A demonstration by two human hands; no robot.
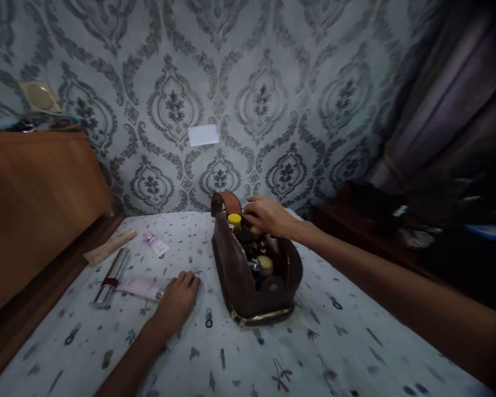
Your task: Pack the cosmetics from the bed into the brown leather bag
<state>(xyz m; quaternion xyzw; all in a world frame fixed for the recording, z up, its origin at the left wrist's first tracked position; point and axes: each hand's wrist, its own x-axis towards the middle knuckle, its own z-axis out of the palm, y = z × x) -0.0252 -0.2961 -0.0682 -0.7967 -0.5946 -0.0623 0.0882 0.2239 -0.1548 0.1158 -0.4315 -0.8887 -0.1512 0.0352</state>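
A dark brown toiletry bag (235, 264) stands unzipped on the bed, packed with cosmetic bottles and jars. Among them are a yellow-capped container (234, 220) and a jar with a pale gold lid (265, 265). My right hand (268, 215) reaches over the bag's far end with bent fingers; their tips are partly hidden, and what they grip cannot be made out. My left hand (179, 298) lies palm down on the sheet, fingers loosely stretched. Beside it, at the thumb side's left, a pale pink tube (138, 286) lies with its silver cap close to the hand.
Left on the sheet (215, 364) lie a silver cylinder with a dark red band (112, 278), a beige tube (111, 247) and a small pink-and-white tube (156, 243). A wooden cabinet (37, 204) borders the left side. Patterned wallpaper rises behind; a curtain (434, 105) hangs right.
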